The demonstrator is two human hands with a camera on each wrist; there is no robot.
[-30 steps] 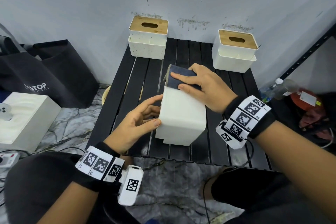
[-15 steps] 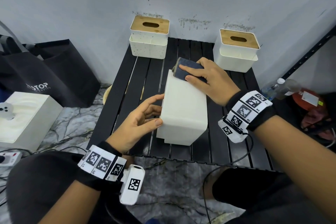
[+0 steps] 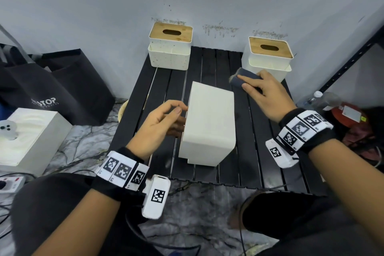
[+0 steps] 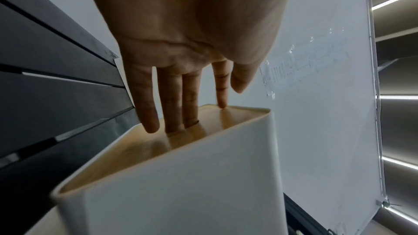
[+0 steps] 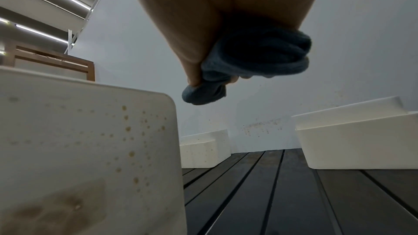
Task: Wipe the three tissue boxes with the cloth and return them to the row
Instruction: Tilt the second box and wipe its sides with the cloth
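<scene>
White plastic tissue box [image 3: 208, 124] lies on its side mid-table on the black slatted table [image 3: 261, 151], out of the row. Left hand [image 3: 160, 127] steadies it with straight fingers. Right hand [image 3: 264, 93] pinches the folded dark-blue cloth [image 3: 241, 78] clear of it. Speckles [image 5: 131, 129] remain; two wood-lidded boxes [image 3: 170, 48] wait.

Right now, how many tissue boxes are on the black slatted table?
3: one at the back left, one at the back right, one on its side in the middle. None seems hidden.

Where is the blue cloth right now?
The blue cloth is bunched in the right hand, held above the black table, between the tipped tissue box and the back-right box.
</scene>
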